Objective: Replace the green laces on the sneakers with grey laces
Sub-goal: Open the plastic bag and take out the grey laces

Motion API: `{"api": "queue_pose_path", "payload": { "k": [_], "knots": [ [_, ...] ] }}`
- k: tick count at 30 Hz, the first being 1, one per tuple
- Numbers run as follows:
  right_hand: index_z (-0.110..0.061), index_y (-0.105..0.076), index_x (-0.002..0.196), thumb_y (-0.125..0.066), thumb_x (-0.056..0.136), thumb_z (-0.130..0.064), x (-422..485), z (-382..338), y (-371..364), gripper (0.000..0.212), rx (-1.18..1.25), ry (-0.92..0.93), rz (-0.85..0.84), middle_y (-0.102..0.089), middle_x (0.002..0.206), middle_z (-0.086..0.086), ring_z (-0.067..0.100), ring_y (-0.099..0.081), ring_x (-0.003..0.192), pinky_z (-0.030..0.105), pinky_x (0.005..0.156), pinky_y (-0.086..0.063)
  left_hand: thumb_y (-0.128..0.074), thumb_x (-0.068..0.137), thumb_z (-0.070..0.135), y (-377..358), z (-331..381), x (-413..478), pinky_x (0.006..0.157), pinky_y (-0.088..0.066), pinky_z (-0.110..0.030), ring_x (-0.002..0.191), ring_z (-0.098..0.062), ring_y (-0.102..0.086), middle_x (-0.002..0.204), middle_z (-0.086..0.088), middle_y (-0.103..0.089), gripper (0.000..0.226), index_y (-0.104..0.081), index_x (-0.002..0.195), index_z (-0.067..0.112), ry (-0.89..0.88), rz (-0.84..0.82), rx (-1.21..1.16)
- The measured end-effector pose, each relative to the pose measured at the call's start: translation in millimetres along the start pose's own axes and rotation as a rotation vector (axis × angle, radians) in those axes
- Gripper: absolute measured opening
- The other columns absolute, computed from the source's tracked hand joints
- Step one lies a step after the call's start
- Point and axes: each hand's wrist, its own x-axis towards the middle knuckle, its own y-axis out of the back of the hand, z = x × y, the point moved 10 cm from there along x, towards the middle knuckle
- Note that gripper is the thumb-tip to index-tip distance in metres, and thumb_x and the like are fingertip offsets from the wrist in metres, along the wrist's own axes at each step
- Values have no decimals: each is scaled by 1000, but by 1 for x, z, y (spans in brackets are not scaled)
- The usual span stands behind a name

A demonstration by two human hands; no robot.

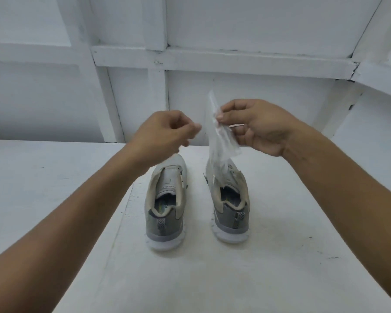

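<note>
Two grey sneakers stand side by side on the white table (280,256), heels toward me: the left sneaker (166,206) and the right sneaker (229,204). No laces show on the left one. My right hand (255,127) pinches a clear plastic bag (219,150) near its top; the bag hangs above the right sneaker with pale laces inside. My left hand (167,132) hovers just left of the bag, fingers curled with the tips pinched together; whether it holds anything is unclear.
A white panelled wall (212,59) with beams rises right behind the table's far edge. White tabletop stretches to the left and right of the sneakers.
</note>
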Motion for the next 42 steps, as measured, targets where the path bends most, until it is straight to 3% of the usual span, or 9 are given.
{"api": "queue_pose_path", "payload": {
  "k": [4, 8, 12, 16, 24, 28, 31, 34, 42],
  "knots": [
    [-9, -64, 91, -68, 86, -6, 0, 0, -12, 7, -13, 3, -28, -65, 75, 3, 20, -63, 65, 29, 66, -56, -61, 86, 55, -18, 25, -10, 76, -57, -42, 80, -21, -68, 81, -4, -71, 35, -68, 82, 21, -115, -53, 176],
    [-7, -64, 92, -61, 93, -17, -4, 1, -14, 10, -13, -17, -28, -67, 80, 10, 25, -68, 74, 39, 87, -55, -59, 85, 60, -21, 22, -11, 58, -50, -23, 64, -12, -64, 78, -5, -71, 41, -69, 79, 20, -109, -34, 194],
    [-1, -67, 92, -58, 95, -12, -11, -2, -13, 14, -41, 1, 4, -69, 80, 12, 24, -71, 77, 28, 67, -59, -51, 88, 63, -20, 24, -16, 68, -55, -31, 71, -12, -68, 74, 0, -72, 47, -73, 78, 22, -121, -46, 242],
    [2, -67, 94, -63, 91, -9, -16, -2, -18, 12, -10, -1, -15, -69, 83, 14, 26, -71, 79, 31, 74, -59, -47, 94, 54, -21, 33, -20, 48, -33, -23, 45, -5, -45, 49, 8, -50, 46, -66, 70, 20, -199, -59, 369],
    [-4, -64, 79, -69, 87, -15, -21, -2, -24, 15, -98, -13, -28, -62, 64, 4, 13, -61, 55, 29, 69, -58, -52, 86, 61, -26, 50, -31, 52, -42, -27, 58, -11, -56, 59, 4, -60, 48, -72, 82, 17, -315, -32, 503],
    [-3, -65, 83, -67, 89, -12, -23, 0, -22, 11, -139, -16, -33, -66, 72, 8, 17, -66, 67, 24, 63, -55, -44, 88, 62, -27, 43, -30, 52, -39, -24, 53, -10, -50, 58, 2, -58, 54, -72, 83, 16, -292, -84, 428],
    [-2, -66, 87, -66, 89, -12, -24, 4, -20, 11, -158, -31, -24, -62, 87, 18, 24, -62, 79, 24, 62, -54, -38, 96, 54, -34, 36, -31, 62, -44, -18, 67, 0, -59, 72, 14, -66, 42, -67, 80, 28, -268, -169, 374],
    [-2, -67, 90, -67, 89, -12, -24, 5, -17, 10, -171, -45, -5, -57, 81, 14, 18, -57, 69, 24, 60, -53, -38, 101, 42, -36, 34, -31, 57, -38, -8, 63, 5, -56, 62, 30, -60, 37, -57, 71, 32, -256, -211, 299],
    [-5, -63, 73, -64, 87, -12, -28, -1, -4, 16, -391, -24, 102, -57, 64, 3, 14, -57, 63, 24, 58, -51, -50, 91, 28, -12, 24, -25, 62, -50, -27, 61, -15, -61, 61, 2, -66, 34, -67, 67, 13, -137, -11, 305]
  ]
}}
